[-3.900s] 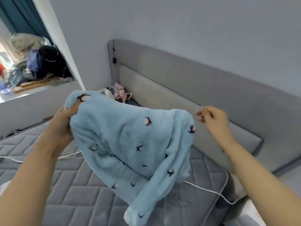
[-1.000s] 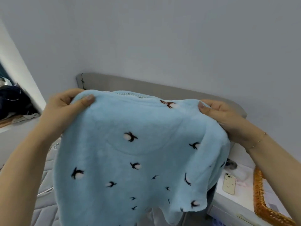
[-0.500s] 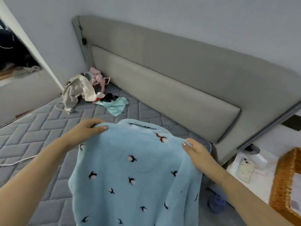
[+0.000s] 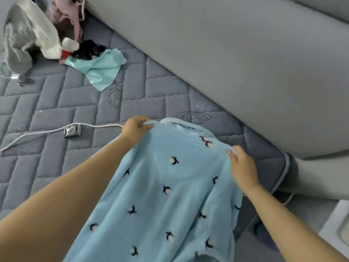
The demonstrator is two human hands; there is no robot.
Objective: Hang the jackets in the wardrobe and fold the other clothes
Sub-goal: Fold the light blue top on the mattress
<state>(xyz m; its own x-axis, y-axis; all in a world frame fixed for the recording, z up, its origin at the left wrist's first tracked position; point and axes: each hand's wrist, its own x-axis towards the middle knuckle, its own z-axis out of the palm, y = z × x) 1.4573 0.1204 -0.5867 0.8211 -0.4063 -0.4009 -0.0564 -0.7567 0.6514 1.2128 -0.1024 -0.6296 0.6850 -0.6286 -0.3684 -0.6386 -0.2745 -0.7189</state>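
I have lowered the blue fleece top (image 4: 166,193) from chest height toward the mattress (image 4: 56,106) — left hand (image 4: 135,129) and right hand (image 4: 242,167) each pinching a shoulder, garment spread between them — so I judge folding can begin.

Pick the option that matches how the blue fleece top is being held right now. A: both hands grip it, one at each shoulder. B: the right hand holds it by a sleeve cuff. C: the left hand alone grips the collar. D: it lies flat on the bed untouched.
A: the left hand and the right hand each pinch a shoulder of the blue fleece top above the bed.
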